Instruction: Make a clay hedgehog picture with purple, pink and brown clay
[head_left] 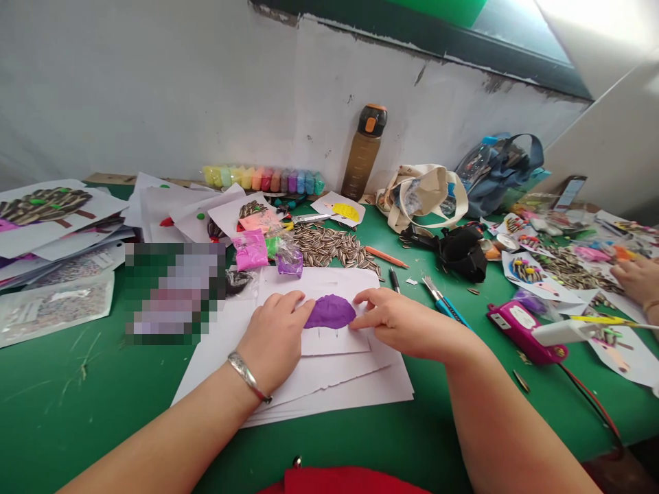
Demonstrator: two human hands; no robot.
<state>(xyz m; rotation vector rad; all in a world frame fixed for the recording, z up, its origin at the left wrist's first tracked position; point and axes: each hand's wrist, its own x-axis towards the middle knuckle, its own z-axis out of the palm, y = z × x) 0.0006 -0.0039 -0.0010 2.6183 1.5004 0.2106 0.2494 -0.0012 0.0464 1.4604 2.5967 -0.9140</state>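
A flat purple patch of modelling clay lies on a small white sheet, with two short pencil lines below it. Under that sheet is a stack of larger white paper. My left hand, a silver bracelet at its wrist, rests at the patch's left side, its thumb against the clay's edge and its fingers stretched over the paper. On the right side my right hand has its fingers apart, a fingertip touching or very near the clay's edge. Neither hand grips anything.
Sunflower seeds are heaped behind the paper beside pink clay and a purple clay packet. An orange pencil, a blue cutter and a magenta device lie rightward. Another person's hand is far right. A bottle stands behind.
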